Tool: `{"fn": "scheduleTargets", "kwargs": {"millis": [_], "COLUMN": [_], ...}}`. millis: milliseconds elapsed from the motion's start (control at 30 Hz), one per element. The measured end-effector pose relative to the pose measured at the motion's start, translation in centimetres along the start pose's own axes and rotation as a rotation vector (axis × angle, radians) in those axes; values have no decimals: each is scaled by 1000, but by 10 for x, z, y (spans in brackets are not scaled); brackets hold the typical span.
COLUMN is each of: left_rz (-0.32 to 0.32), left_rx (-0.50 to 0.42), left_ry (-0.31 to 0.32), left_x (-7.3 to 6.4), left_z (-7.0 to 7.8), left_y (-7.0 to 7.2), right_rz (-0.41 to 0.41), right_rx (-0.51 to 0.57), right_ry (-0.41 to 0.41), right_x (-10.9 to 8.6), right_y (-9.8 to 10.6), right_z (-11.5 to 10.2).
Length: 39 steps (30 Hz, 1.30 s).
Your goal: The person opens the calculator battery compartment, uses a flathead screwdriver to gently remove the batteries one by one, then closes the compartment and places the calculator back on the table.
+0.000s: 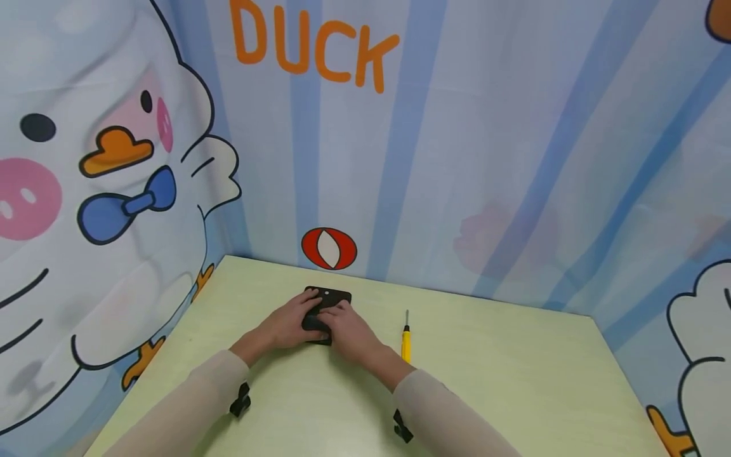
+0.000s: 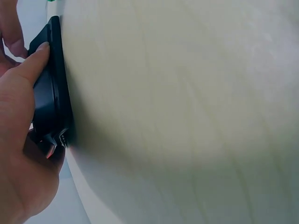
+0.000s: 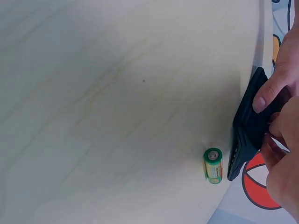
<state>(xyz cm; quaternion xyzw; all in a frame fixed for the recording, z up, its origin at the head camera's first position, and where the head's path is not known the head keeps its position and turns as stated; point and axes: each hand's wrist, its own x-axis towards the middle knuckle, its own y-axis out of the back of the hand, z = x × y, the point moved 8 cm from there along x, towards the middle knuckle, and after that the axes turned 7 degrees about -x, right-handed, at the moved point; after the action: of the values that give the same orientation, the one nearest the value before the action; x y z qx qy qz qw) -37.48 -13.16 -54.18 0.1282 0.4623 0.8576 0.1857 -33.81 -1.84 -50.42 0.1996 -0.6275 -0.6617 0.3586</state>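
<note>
A flat, black rectangular device [image 1: 341, 296] lies on the table between both hands, with a small pale dot near its far edge. My left hand [image 1: 288, 322] holds it from the left, fingers over its upper face and thumb along the near side. My right hand [image 1: 349, 331] reaches in from the right, its bent fingers and thumb gripping at the device's surface. What lies beneath those fingertips is hidden. Right beside the device stands a green battery [image 3: 213, 166] in the right wrist view; the right hand covers it in the head view.
A screwdriver [image 1: 406, 343] with a yellow handle lies right of the right hand, tip pointing away. The pale yellow table [image 1: 502, 362] ends at a printed duck backdrop [image 1: 474, 139] behind and at the sides.
</note>
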Motion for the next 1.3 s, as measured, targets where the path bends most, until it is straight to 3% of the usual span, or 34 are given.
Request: {"fn": "scheduleTargets", "kwargs": {"millis": [300, 467, 633, 867, 1300], "left_rz": [-20, -3, -14, -60, -48], "left_rx": [80, 102, 120, 123, 143], "left_ry": [-36, -24, 24, 30, 2], "left_x": [-5, -8, -14, -27, -33], "left_z": [5, -1, -12, -22, -25], "left_y": [11, 23, 28, 24, 21], "right_rz": [17, -4, -37, -54, -75], "right_rx": [195, 147, 133, 188, 241], "right_ry": [-6, 0, -49, -106, -194], "right_x": [-6, -12, -21, -34, -45], "right_y": [10, 9, 3, -6, -21], "right_z": [4, 10, 23, 38, 47]}}
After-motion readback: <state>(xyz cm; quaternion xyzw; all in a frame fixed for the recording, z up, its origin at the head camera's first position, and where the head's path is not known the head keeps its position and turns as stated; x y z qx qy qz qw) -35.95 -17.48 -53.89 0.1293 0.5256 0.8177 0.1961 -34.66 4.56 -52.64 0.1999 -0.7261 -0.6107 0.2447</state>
